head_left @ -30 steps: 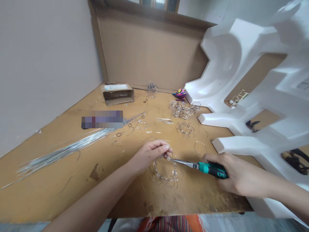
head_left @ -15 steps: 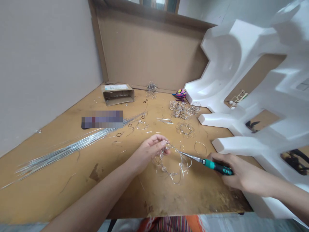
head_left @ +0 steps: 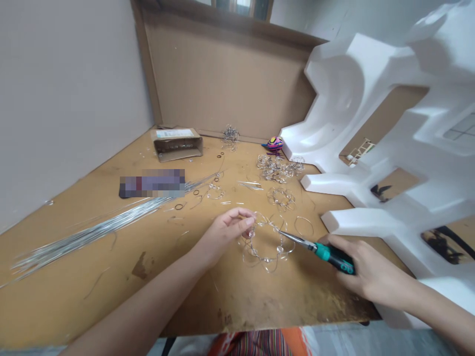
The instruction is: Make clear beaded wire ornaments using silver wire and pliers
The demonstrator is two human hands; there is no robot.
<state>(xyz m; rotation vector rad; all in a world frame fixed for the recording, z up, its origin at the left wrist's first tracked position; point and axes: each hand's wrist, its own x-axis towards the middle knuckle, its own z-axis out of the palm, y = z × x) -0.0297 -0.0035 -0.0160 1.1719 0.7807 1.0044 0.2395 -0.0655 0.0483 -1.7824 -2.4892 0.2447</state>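
My left hand (head_left: 234, 225) pinches the upper left side of a beaded wire ring (head_left: 267, 260), which has looped wire petals and clear beads. In my right hand (head_left: 365, 269) is a pair of needle-nose pliers (head_left: 324, 251) with green and black handles, fingers wrapped round the grip. The pliers' tips reach the ring's upper right side; whether they clamp the wire I cannot tell. A single wire loop (head_left: 304, 226) lies just beyond the pliers. Farther back rests another beaded wire ring (head_left: 281, 198).
Long straight wires (head_left: 111, 228) lie across the left, beside a blurred-out dark object (head_left: 152, 183). Behind stand an open cardboard box (head_left: 178, 154), a pile of wire rings (head_left: 278, 169) and a colourful small figure (head_left: 274, 144). White foam packing (head_left: 337, 183) borders the right side.
The wire ring has turned slightly and its petals sit differently. The pliers' tips have moved a little right along its edge. The whole view has shifted slightly.
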